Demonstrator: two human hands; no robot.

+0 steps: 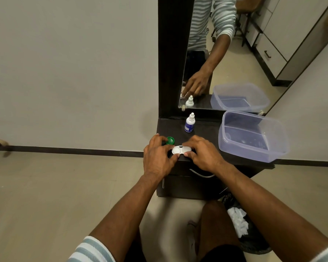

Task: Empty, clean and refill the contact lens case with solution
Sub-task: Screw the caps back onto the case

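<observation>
A white contact lens case (180, 149) lies on the dark table top (204, 129) near its front edge, both wells uncovered. My left hand (157, 156) pinches its left end and my right hand (203, 153) pinches its right end. A green cap (170, 140) rests on the table just behind my left fingers. A small white solution bottle (189, 123) with a blue label stands upright further back, its cap on.
A clear plastic tub (254, 137) sits on the right of the table. A mirror (235, 53) stands behind, reflecting the bottle, tub and an arm. Below are a drawer handle (201, 173) and a bin with white tissue (239, 222).
</observation>
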